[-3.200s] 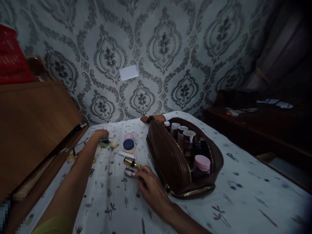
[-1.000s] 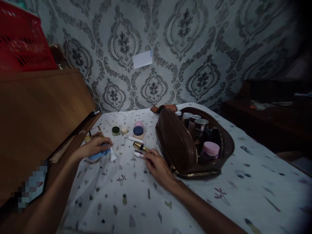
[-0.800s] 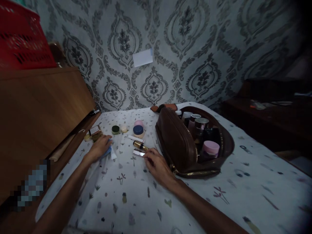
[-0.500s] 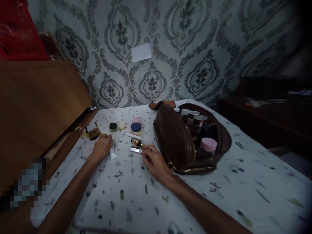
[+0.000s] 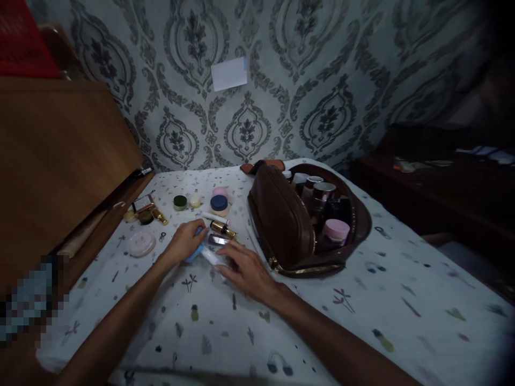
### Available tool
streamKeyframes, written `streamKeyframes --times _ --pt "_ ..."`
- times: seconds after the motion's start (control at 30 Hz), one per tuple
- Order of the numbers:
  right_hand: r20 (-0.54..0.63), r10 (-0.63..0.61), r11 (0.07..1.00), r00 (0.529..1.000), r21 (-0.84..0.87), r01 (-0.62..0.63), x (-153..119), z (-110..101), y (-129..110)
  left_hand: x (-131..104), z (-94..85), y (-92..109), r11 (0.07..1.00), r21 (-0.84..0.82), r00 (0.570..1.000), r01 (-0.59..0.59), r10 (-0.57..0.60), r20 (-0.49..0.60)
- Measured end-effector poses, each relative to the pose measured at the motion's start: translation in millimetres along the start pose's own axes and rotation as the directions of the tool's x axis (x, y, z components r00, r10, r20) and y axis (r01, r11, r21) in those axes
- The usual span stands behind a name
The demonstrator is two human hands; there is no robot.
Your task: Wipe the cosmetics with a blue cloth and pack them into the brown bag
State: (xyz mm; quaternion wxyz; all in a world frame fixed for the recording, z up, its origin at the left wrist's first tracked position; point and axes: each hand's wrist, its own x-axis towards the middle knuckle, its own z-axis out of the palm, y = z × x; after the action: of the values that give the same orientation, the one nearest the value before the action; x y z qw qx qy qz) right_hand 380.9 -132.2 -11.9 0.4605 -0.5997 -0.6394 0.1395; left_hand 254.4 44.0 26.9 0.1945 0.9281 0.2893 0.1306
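Note:
Between my hands is a white and light-blue squeeze tube [image 5: 210, 256]. My left hand [image 5: 185, 241] is closed on its blue end, and its white end points toward my right hand [image 5: 251, 272]. The thumb and fingers of that right hand are apart around the white end, without visibly gripping it. Just beyond its fingertips lies a silver rectangular stick [image 5: 218, 240]. A gold and black cosmetic tube [image 5: 222, 229] and a slim white tube [image 5: 215, 218] lie behind that. Close by sits a jar with a blue lid [image 5: 219, 203].
A brown leather bag [image 5: 281, 214] stands unzipped at right, holding several bottles and a pink-lidded jar [image 5: 336, 231]. More small jars, a round pale compact [image 5: 140, 243] and a gold tube [image 5: 160, 215] lie at left. A wooden panel [image 5: 64, 150] borders the left side.
My left hand has moved right, carrying the squeeze tube from the left toward the middle. My right hand has come off the silver stick, its fingers opening beside the tube. The view has shifted slightly.

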Motion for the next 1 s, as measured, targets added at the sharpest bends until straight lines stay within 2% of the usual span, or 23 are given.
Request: streamKeyframes --times 0.07,0.1,0.13,0.2,0.27,0.3,0.37,0.43,0.57,0.63,0.7,0.83,1.0 --pt "0.030 0.048 0.999 0.998 -0.013 -0.047 0.1 0.6 -1.8 0.4 5.0 11.2 0.973 -0.232 1.000 -0.021 0.022 0.002" --pt "0.039 0.079 0.997 0.996 -0.013 -0.078 0.3 1.1 -2.1 0.5 7.2 15.3 0.929 -0.370 1.000 -0.010 0.016 0.013" --pt "0.046 0.110 0.994 0.993 -0.007 -0.110 0.6 1.7 -2.0 0.6 9.2 18.3 0.862 -0.507 1.000 0.019 -0.004 0.030" --pt "0.048 0.161 0.986 0.986 0.029 -0.162 1.3 3.4 -0.7 0.0 13.1 21.0 0.656 -0.748 0.995 0.101 -0.083 0.061" --pt "0.036 0.188 0.976 0.981 0.107 -0.191 2.2 5.2 1.7 -2.3 17.1 20.6 0.433 -0.886 0.980 0.162 -0.174 0.094" --pt "0.027 0.198 0.967 0.980 0.159 -0.200 2.9 6.0 3.1 -4.3 19.4 20.3 0.352 -0.919 0.971 0.177 -0.215 0.104" --pt "0.011 0.224 0.936 0.974 0.277 -0.218 4.3 7.3 5.7 -9.7 24.3 21.2 0.281 -0.945 0.962 0.168 -0.254 0.096" --pt "0.014 0.258 0.878 0.966 0.413 -0.241 5.5 7.8 7.0 -16.6 29.0 25.5 0.333 -0.936 0.973 0.117 -0.225 0.042" --pt "0.135 0.273 0.678 0.952 0.676 -0.290 5.8 7.0 2.1 -29.4 33.2 38.2 0.654 -0.754 0.997 -0.064 0.007 -0.079" --pt "0.212 0.246 0.606 0.946 0.727 -0.321 5.4 6.6 -2.7 -32.8 32.2 40.8 0.743 -0.658 0.992 -0.124 0.085 -0.091" --pt "0.261 0.225 0.588 0.939 0.732 -0.344 5.3 7.0 -6.3 -33.8 30.6 39.6 0.762 -0.635 0.992 -0.125 0.088 -0.090" --pt "0.291 0.223 0.578 0.930 0.729 -0.367 5.0 9.7 -5.4 -32.5 29.6 34.5 0.733 -0.677 0.997 -0.062 0.022 -0.068" --pt "0.297 0.256 0.506 0.920 0.770 -0.389 3.9 10.9 0.9 -31.3 34.1 34.1 0.601 -0.799 0.994 -0.026 -0.067 -0.083"
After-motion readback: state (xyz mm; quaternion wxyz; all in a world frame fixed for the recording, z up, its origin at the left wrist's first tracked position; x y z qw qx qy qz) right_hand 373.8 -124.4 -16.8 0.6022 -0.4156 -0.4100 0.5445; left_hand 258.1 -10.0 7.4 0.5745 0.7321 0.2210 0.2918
